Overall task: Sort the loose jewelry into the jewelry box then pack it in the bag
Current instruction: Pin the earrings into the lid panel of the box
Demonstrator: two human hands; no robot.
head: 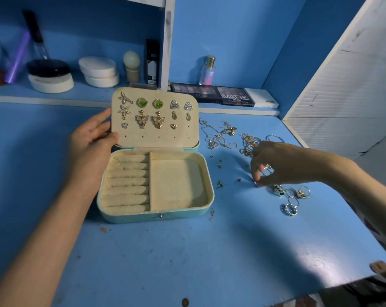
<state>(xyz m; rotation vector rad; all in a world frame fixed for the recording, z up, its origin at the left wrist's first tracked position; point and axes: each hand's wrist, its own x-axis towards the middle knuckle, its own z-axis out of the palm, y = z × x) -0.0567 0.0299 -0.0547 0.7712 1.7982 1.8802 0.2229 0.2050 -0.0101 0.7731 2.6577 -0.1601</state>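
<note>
A teal jewelry box [156,216] stands open on the blue table, its cream lid [156,138] upright and studded with several earrings. The ring rolls and the square compartment hold nothing. My left hand [92,140] holds the lid's left edge, thumb on the inside. To the right lie tangled chains [223,134], loose rings [289,209] and small earrings [219,183]. My right hand [274,162] reaches down among the rings, thumb and fingertips pinching a small piece at the table surface; what it is cannot be made out.
Eyeshadow palettes [212,95], a perfume bottle [207,70] and a white box [261,98] sit on the ledge behind. The shelf at left holds powder jars [50,76] and tubes. A white slatted panel [342,85] bounds the right side. A dark strap [382,268] shows at the lower right corner.
</note>
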